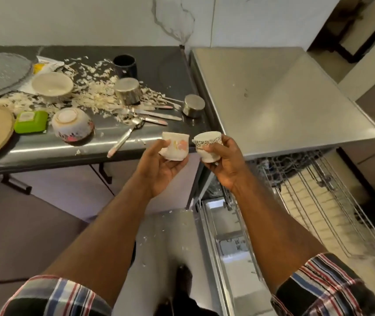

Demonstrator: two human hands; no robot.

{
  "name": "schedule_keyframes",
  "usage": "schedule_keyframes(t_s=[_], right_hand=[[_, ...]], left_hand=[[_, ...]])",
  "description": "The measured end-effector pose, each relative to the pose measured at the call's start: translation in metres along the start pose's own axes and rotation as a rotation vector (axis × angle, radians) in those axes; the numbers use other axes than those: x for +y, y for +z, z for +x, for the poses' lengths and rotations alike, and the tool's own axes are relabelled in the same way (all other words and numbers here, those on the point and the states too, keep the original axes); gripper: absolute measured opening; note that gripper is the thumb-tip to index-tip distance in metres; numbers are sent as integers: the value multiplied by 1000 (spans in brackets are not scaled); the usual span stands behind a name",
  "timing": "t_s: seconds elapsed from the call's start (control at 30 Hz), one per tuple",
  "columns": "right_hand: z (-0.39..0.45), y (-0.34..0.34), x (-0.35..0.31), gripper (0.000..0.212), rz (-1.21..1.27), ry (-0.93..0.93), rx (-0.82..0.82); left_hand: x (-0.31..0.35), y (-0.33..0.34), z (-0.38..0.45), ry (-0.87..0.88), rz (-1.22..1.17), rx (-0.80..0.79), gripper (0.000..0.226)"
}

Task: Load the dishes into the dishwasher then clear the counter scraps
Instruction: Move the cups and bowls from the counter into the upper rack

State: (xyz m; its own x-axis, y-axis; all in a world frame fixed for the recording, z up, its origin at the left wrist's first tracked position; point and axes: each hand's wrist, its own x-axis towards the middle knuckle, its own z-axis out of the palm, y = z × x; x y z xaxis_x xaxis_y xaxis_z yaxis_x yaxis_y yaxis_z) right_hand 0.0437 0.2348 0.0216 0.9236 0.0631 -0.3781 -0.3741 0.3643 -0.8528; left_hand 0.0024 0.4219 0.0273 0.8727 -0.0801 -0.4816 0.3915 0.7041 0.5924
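My left hand (161, 167) grips a white cup with a pink flower pattern (175, 148), held off the counter's front right corner. My right hand (224, 160) grips a white cup with a dark ornamental band (207, 144) right beside it. Both cups hang in the air above the gap between the dark counter (159, 71) and the open dishwasher, whose pulled-out wire rack (318, 197) lies at the right. Pale scraps (90, 87) are strewn across the counter among bowls, steel cups and cutlery.
On the counter stand a cream bowl (52, 84), an upturned floral bowl (72, 125), two upturned steel cups (127, 91) (193, 106), a dark mug (125, 65), knives and a spoon (125, 135), a green box (31, 122), and plates at the left. A steel worktop (284, 99) covers the dishwasher.
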Motion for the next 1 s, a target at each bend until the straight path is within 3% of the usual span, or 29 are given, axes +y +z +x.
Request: schedule_keyframes(t_s=[0.23, 0.5, 0.67, 0.83, 1.0], right_hand=[[-49, -50, 34, 74, 23, 4, 166], [-77, -151, 38, 52, -13, 23, 301], [-84, -250, 32, 49, 37, 68, 403], [-84, -347, 23, 52, 64, 100, 434], [-76, -399, 27, 49, 78, 138, 410]], left_hand=[[-74, 3, -14, -74, 25, 16, 50], [-176, 38, 1, -146, 173, -5, 47], [-257, 77, 18, -168, 216, 78, 36], [-327, 114, 35, -161, 191, 195, 56], [-370, 131, 47, -151, 137, 263, 58]])
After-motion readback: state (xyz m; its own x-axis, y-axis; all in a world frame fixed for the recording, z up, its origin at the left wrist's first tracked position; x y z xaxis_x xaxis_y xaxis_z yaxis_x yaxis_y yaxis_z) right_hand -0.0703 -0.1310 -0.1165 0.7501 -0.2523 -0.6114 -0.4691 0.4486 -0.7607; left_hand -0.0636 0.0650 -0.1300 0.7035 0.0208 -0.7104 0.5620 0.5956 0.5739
